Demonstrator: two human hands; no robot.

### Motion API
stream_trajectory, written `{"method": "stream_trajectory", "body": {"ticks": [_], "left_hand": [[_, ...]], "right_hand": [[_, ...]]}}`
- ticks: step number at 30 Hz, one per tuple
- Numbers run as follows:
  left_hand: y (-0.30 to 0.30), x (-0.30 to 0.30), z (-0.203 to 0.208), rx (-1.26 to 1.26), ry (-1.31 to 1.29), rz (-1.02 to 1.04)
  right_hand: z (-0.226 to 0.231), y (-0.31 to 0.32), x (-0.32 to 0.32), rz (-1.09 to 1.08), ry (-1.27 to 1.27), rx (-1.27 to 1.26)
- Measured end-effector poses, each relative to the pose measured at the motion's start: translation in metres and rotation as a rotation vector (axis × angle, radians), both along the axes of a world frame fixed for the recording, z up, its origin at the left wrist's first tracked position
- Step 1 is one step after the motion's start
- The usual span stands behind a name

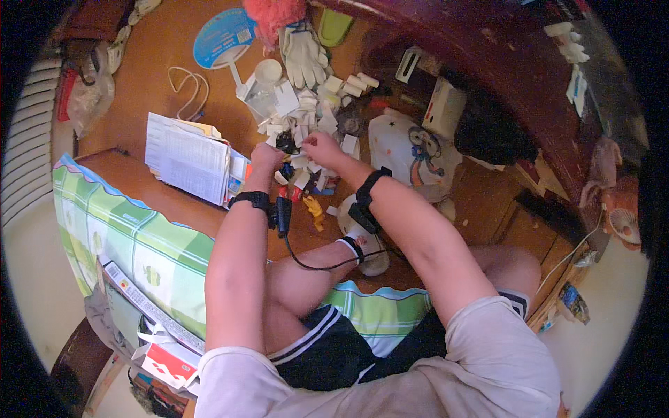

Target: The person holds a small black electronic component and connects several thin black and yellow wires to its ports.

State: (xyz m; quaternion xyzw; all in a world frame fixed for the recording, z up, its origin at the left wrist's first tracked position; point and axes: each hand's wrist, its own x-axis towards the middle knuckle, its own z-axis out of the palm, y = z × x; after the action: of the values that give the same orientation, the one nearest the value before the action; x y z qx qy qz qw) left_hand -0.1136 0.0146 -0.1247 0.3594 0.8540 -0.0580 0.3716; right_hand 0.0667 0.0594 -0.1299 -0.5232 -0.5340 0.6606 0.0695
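Note:
Both arms reach forward over a pile of small white pieces (306, 104). My left hand (265, 157) is closed at the pile's near left side, and what its fingers hold is hidden. Close by on the right, my right hand (323, 149) has its fingers drawn together in a pinch; anything in them is too small to name. A small black object (285, 143) lies between the two hands, and I cannot tell whether either touches it. Nearer to me are a yellow toy figure (315, 211) and a small red piece (296, 194).
A stack of papers (187, 159) stands to the left. Beyond the pile lie white gloves (302, 57), a blue hand fan (221, 40) and a clear container (261, 97). A printed white plastic bag (401, 150) is on the right. My bent leg (306, 275) is below the arms.

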Motion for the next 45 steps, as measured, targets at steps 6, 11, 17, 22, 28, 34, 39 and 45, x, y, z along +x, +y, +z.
{"method": "stream_trajectory", "body": {"ticks": [6, 11, 17, 22, 28, 34, 39, 45], "left_hand": [[0.038, 0.025, 0.089, 0.152, -0.16, -0.028], [0.048, 0.044, 0.163, 0.38, -0.1, 0.063], [0.041, 0.046, 0.209, 0.549, -0.27, 0.212], [0.027, 0.071, 0.242, 0.717, -0.572, 0.377], [0.009, 0.105, 0.267, 0.638, -0.801, 0.459], [-0.01, 0.15, 0.264, 0.669, -0.869, 0.112], [-0.014, 0.179, 0.27, 0.567, -0.982, -0.028], [-0.019, 0.221, 0.281, 0.813, -1.074, -0.128]], "right_hand": [[0.035, 0.003, 0.004, 0.14, 0.251, 0.363], [0.105, 0.005, 0.01, 0.256, 0.312, 0.389], [0.151, 0.009, 0.015, 0.218, 0.148, 0.296], [0.213, 0.014, 0.038, 0.188, 0.181, 0.493], [0.268, 0.017, 0.06, 0.087, 0.359, 0.509], [0.318, 0.011, 0.084, -0.022, 0.465, 0.39], [0.363, 0.003, 0.114, -0.116, 0.598, 0.198], [0.388, -0.007, 0.161, -0.232, 0.596, 0.337]]}}
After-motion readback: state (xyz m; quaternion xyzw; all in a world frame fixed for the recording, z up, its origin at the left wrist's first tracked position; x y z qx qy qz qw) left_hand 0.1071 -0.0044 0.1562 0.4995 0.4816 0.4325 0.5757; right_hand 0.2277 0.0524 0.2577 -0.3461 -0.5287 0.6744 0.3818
